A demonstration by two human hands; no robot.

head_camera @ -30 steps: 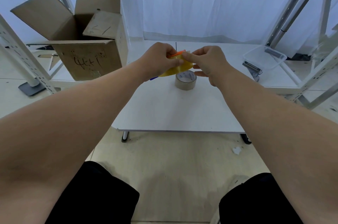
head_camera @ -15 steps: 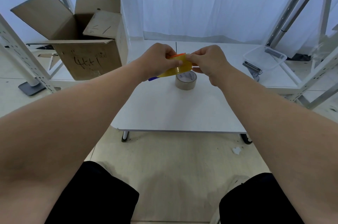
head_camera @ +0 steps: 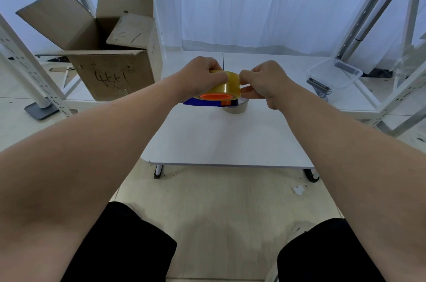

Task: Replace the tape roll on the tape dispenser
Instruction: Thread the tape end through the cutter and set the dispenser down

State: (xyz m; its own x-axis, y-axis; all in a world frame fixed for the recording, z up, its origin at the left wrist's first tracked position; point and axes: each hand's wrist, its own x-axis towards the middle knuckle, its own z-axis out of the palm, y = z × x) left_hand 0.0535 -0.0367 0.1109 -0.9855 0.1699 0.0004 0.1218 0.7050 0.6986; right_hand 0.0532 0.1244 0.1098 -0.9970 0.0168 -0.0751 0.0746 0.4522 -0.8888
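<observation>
Head view, looking down along our two bare forearms: we hold a yellow translucent tape roll with an orange core (head_camera: 222,89) above the white counter (head_camera: 221,143), near its middle. Our left hand (head_camera: 198,76) grips the roll's left side, fingers curled over the top of it. Our right hand (head_camera: 267,81) pinches the roll's right edge between its thumb and curled fingers. The roll is tilted so that its orange core faces us.

Just under the roll we see a dark blue tape dispenser with an orange part (head_camera: 201,102). We cannot tell whether it rests on the counter or touches the roll. Beside it, to the right and partly hidden, a dull brownish tape roll (head_camera: 238,109) lies flat on the counter.

An open brown cardboard box (head_camera: 115,74) stands to the left on a low white shelf. Its front bears dark handwriting that looks like "4t+1", though we cannot read it with certainty, and a raised flap carries a few pen strokes. We can read no brand or label on either roll.

At the far right a clear plastic tray (head_camera: 334,73) sits near a small grey metal object (head_camera: 319,85). White metal racking (head_camera: 368,16) and a white curtain (head_camera: 253,5) stand behind.
</observation>
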